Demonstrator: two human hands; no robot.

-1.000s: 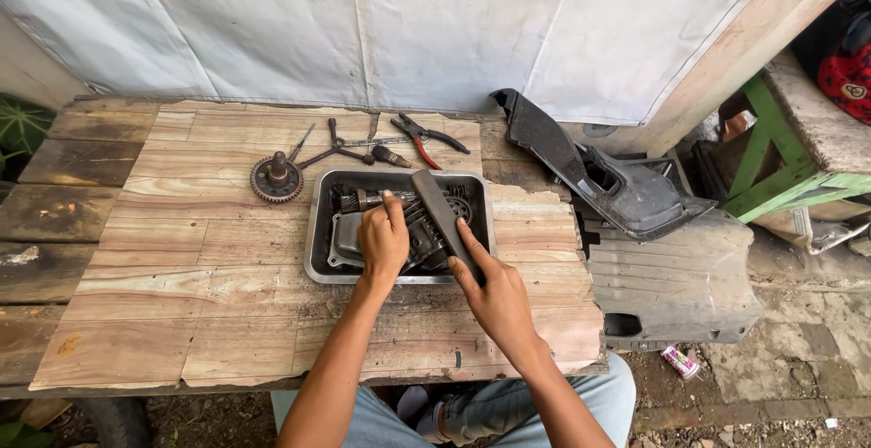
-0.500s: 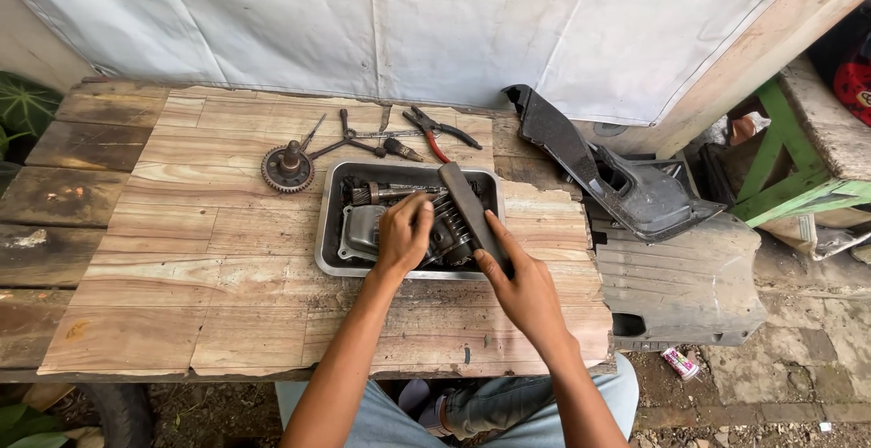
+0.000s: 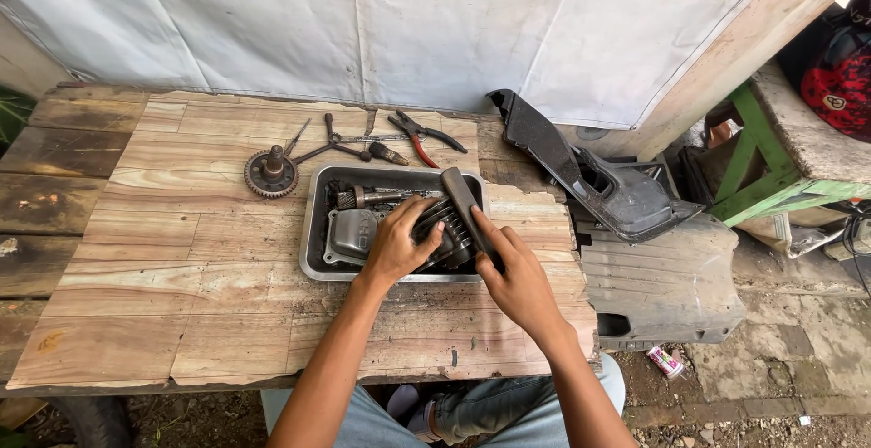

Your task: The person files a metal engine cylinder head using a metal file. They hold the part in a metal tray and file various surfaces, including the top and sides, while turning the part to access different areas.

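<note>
The left hand (image 3: 396,244) curls its fingers over a finned engine part (image 3: 445,230) lying in the metal tray (image 3: 313,230). The right hand (image 3: 519,277) grips a dark flat bar (image 3: 464,201), fingers closed around its lower end, the bar slanting up over the tray's rim. A grey cover (image 3: 349,233) and a shaft (image 3: 372,198) share the tray. Beyond it lie a gear (image 3: 271,173), pliers (image 3: 419,136) and small tools (image 3: 337,146); a black plastic panel (image 3: 590,176) leans off the bench (image 3: 163,258). The hands hide much of the finned part.

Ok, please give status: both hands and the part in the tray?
Left hand gripping finned engine part in metal tray. Right hand holding flat dark piece against it. Nothing blocking.
</note>
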